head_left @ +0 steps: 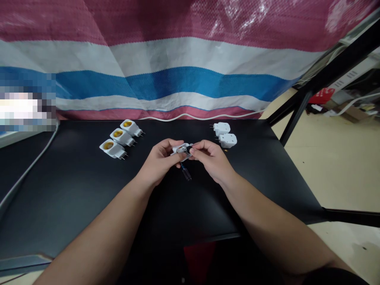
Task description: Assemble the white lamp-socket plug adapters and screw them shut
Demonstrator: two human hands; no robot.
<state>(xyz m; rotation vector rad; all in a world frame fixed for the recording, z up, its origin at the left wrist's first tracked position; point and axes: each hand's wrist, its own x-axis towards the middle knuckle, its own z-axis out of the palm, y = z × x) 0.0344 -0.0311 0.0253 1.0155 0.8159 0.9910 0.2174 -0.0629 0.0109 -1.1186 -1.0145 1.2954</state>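
My left hand (164, 160) is closed on an opened white plug housing (179, 149), thumb along its near side. The inside of the housing faces up. My right hand (210, 156) pinches a small black part (189, 149) at the housing's right end; the fingertips partly hide it. Below the hands, a screwdriver (186, 173) with a dark see-through handle lies on the black table (190, 206).
Three white plug-in lamp sockets (118, 135) with brass-coloured insides stand in a row at left. Two white plug adapters (228, 140) lie at right, near a tiny brass piece (226, 150). A white cable (185, 115) runs along the back beneath a striped sheet (178, 83).
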